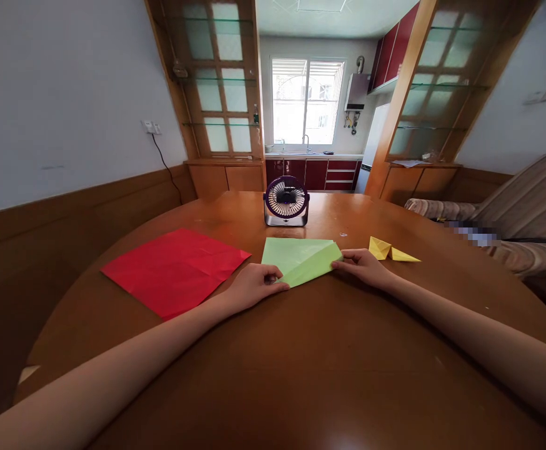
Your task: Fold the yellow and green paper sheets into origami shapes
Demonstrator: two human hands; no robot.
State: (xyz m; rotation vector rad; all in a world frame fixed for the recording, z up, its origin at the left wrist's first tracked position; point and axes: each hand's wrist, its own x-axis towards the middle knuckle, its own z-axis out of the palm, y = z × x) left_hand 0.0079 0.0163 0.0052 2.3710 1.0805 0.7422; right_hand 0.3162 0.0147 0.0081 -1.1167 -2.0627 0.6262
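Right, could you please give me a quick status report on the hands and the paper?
Left hand and right hand pinching green paper, partly folded. Red sheet left, yellow folded piece right. Fan behind.

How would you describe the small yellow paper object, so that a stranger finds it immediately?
Start at the round wooden table and find the small purple desk fan at its far edge. In front of it both hands press a green paper; the yellow folded paper lies just beyond the right hand. It alone is small, yellow and pointed.
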